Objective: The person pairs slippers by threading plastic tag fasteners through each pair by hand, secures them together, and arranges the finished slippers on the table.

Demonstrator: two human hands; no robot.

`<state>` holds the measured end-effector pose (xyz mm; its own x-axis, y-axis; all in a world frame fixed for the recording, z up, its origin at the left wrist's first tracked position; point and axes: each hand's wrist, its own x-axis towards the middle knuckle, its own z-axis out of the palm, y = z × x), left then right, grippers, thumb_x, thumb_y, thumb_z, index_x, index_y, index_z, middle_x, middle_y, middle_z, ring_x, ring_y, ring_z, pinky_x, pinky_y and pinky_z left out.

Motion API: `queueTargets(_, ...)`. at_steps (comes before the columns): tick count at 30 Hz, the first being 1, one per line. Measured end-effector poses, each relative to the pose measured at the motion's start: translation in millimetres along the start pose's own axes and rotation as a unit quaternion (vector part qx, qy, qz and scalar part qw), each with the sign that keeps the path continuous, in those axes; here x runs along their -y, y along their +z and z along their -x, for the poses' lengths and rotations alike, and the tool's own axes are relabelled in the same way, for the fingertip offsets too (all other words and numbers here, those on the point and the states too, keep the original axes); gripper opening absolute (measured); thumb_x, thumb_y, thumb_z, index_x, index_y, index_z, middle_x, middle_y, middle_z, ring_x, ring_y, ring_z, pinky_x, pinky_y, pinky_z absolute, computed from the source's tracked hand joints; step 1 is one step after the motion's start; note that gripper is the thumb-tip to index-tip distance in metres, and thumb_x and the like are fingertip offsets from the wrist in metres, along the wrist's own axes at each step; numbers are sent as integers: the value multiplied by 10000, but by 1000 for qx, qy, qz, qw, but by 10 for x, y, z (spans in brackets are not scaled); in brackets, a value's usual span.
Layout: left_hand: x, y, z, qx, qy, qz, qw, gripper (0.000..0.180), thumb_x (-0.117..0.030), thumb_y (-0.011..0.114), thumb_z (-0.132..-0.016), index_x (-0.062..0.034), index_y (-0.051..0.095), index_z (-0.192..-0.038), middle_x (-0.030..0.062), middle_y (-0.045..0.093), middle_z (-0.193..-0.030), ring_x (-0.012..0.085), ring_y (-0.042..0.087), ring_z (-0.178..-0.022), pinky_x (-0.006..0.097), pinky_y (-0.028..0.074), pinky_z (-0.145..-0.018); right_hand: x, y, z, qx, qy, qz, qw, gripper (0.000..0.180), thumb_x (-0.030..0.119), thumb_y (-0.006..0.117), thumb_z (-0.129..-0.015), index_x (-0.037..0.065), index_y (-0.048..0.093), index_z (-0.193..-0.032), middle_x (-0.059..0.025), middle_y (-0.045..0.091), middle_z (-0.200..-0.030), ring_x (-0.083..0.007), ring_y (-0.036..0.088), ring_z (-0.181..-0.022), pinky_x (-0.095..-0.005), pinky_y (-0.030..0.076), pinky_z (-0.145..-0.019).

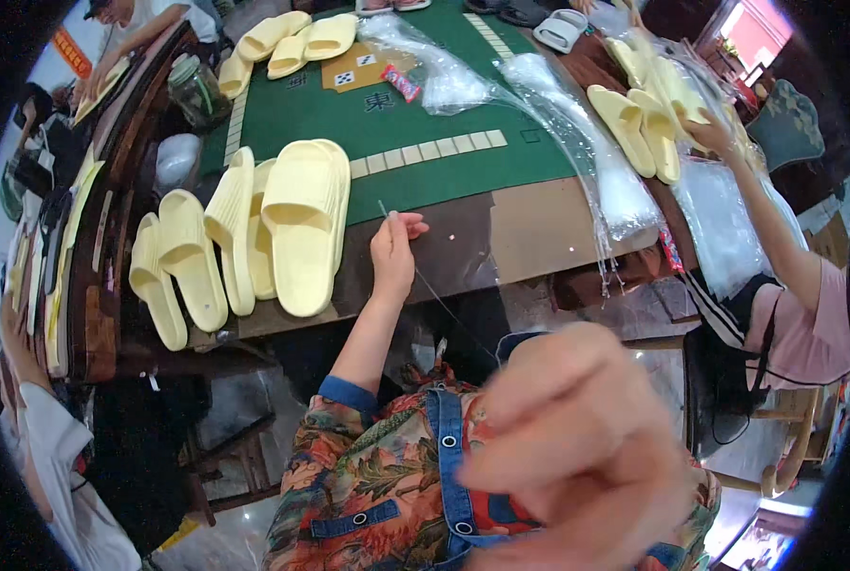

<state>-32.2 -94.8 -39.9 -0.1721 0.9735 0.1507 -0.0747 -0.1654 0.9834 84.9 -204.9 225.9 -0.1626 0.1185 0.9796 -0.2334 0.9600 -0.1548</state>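
Left hand: pinches thin cord. Right hand: blurred, contents cannot be told. Pale-yellow slippers: on desk, left of left hand.

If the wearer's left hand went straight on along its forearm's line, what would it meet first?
Most likely the green mat, just ahead, then its row of pale tile shapes. Depth is unclear for the left hand, so it might pass above both.

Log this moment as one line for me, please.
Left hand: holding thin strand | Right hand: foreground, blurred, grip unclear | Nearby: pale yellow slippers, green mat
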Motion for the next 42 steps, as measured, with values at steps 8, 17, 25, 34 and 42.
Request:
queueTargets(8,-80,281,-73,33,-8,27,999,440,-294,300,-976,35,581,-896,90,612,-782,144,565,-740,271,445,-727,181,-9,17,44,78,-184,979,174,145,631,-804,81,637,-965,-104,587,-1009,-167,528,-638,-304,439,-538)
queueTargets(17,114,98,-47,-2,-125,5,992,440,-303,302,-973,28,582,-899,96,607,-793,149,561,-745,276,438,-732,-537,-441,713,236,56,175,954,147,190,564,-685,90,539,-790,-49,551,-781,-219,546,-682,-351,430,-552)
queueTargets(25,-89,288,-9,29,-8,-39,999,421,-279,308,-974,33,569,-865,87,594,-766,150,556,-742,275,435,-734,-1387,-3271,1663,53,408,620,669,317,114,606,-759,43,569,-1066,-141,601,-1011,-313,539,-966,-384,413,-864)
queueTargets(34,-97,333,-37,22,-11,-75,997,409,-280,311,-975,23,561,-857,76,584,-756,131,547,-720,257,434,-712,-1637,-4390,1930,152,475,771,396,913,241,718,-622,162,219,-1384,-144,400,-1313,-378,284,-1250,-552,174,-1014)
queueTargets(42,-100,367,-17,26,1,-81,996,417,-280,313,-975,23,571,-850,70,592,-738,126,547,-702,253,437,-694,-1889,-4389,2045,-94,340,791,500,421,195,659,-677,261,609,-1090,29,602,-949,-172,488,-1036,-440,307,-904)
